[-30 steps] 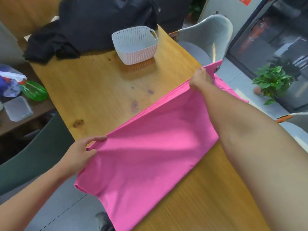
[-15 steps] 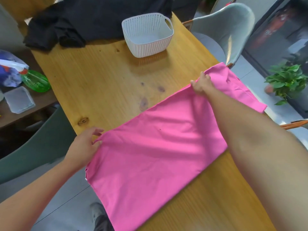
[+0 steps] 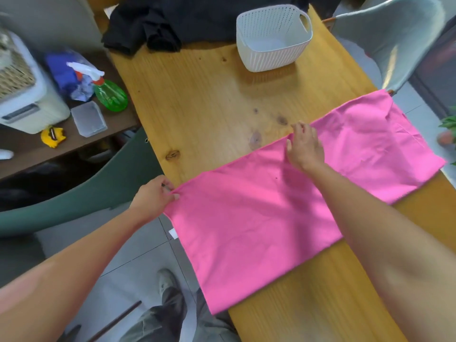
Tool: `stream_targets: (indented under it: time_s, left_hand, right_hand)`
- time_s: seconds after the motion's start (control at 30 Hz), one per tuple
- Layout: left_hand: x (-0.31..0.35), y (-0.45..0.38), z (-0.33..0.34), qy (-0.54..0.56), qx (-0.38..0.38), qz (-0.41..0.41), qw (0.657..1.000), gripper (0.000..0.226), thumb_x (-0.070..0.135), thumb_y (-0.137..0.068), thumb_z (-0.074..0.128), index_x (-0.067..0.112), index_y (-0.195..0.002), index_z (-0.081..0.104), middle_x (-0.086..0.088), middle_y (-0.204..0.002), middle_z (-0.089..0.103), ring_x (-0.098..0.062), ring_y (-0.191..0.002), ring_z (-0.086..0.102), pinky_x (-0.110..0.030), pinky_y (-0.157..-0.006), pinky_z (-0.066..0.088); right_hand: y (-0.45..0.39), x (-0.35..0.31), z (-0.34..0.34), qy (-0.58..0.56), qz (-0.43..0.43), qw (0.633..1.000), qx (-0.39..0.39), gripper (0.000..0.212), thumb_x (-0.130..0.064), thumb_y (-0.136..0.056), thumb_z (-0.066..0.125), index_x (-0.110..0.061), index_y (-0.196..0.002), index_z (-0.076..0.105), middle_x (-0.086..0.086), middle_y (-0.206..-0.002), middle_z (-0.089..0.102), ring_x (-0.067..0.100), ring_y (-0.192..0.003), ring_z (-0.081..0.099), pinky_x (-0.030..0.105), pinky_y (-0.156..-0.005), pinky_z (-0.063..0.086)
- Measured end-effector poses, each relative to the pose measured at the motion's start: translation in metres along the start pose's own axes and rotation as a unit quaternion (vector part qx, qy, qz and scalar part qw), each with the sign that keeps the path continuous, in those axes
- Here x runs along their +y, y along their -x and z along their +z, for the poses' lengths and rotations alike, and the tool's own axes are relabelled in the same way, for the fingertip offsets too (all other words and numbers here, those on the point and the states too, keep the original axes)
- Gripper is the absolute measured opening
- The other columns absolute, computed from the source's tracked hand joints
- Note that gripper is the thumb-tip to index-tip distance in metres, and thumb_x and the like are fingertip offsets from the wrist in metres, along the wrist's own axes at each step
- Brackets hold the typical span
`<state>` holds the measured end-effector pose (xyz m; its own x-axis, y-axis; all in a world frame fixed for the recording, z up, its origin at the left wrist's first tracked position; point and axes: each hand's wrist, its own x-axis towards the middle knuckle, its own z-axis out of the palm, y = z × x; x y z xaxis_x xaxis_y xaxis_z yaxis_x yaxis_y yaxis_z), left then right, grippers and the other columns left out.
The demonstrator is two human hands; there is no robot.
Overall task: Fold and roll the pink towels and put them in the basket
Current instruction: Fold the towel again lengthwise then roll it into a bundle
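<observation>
Folding was underway: left hand [image 3: 154, 196] pinched the pink towel [image 3: 259, 218] corner, right hand [image 3: 304, 146] seemingly gripped its far edge on the bench [image 3: 209, 99]; rolling came next.

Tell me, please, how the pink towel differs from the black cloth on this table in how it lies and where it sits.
The pink towel is spread flat and smooth; the black cloth lies bunched in a crumpled heap. The pink towel is at the near end, hanging over the table edge, while the black cloth sits at the far end beside the white basket. The left hand and right hand hold the pink towel; nothing touches the black cloth. Both rest on the table.
</observation>
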<state>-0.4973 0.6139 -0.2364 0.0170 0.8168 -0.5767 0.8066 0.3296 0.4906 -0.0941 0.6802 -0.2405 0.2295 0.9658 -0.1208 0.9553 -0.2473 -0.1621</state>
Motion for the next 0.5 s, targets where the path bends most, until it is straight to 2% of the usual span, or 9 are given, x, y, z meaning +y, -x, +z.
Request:
stream_targets:
  time_s: [0.1, 0.27, 0.4, 0.5]
  left_hand:
    - [-0.008, -0.002, 0.003, 0.032, -0.011, -0.010, 0.999, 0.022, 0.033, -0.090, 0.073, 0.015, -0.090, 0.062, -0.004, -0.092, 0.067, -0.019, -0.082, 0.059, -0.033, -0.066, 0.044]
    - [-0.020, -0.002, 0.000, 0.041, -0.043, 0.005, 0.998, 0.019, 0.035, -0.097, 0.062, 0.018, -0.091, 0.064, -0.004, -0.097, 0.069, -0.026, -0.094, 0.064, -0.036, -0.077, 0.049]
    - [-0.027, -0.002, -0.007, 0.034, -0.065, 0.037, 0.997, 0.017, 0.027, -0.097, 0.062, 0.013, -0.087, 0.065, -0.004, -0.084, 0.070, -0.025, -0.084, 0.066, -0.035, -0.074, 0.050]
    - [-0.027, -0.002, -0.014, 0.014, -0.067, 0.053, 0.996, 0.017, 0.028, -0.095, 0.064, 0.015, -0.083, 0.066, 0.000, -0.084, 0.065, -0.015, -0.073, 0.057, -0.028, -0.063, 0.045]
  right_hand:
    - [0.040, -0.021, 0.011, -0.014, 0.028, 1.000, 0.001, 0.047, -0.022, -0.095, 0.054, -0.010, -0.139, 0.044, 0.014, -0.146, 0.043, 0.034, -0.131, 0.041, 0.049, -0.104, 0.040]
    - [0.139, -0.036, 0.035, 0.006, 0.073, 0.997, -0.008, 0.054, -0.025, -0.093, 0.058, -0.009, -0.143, 0.045, 0.016, -0.148, 0.043, 0.034, -0.137, 0.038, 0.047, -0.112, 0.031]
    - [0.204, -0.059, 0.044, 0.007, 0.102, 0.995, -0.007, 0.056, -0.032, -0.096, 0.055, -0.007, -0.145, 0.044, 0.018, -0.151, 0.042, 0.035, -0.140, 0.035, 0.048, -0.116, 0.027]
    - [0.252, -0.093, 0.051, -0.030, 0.120, 0.992, -0.008, 0.066, -0.044, -0.098, 0.051, -0.008, -0.151, 0.035, 0.017, -0.157, 0.035, 0.034, -0.145, 0.029, 0.049, -0.118, 0.024]
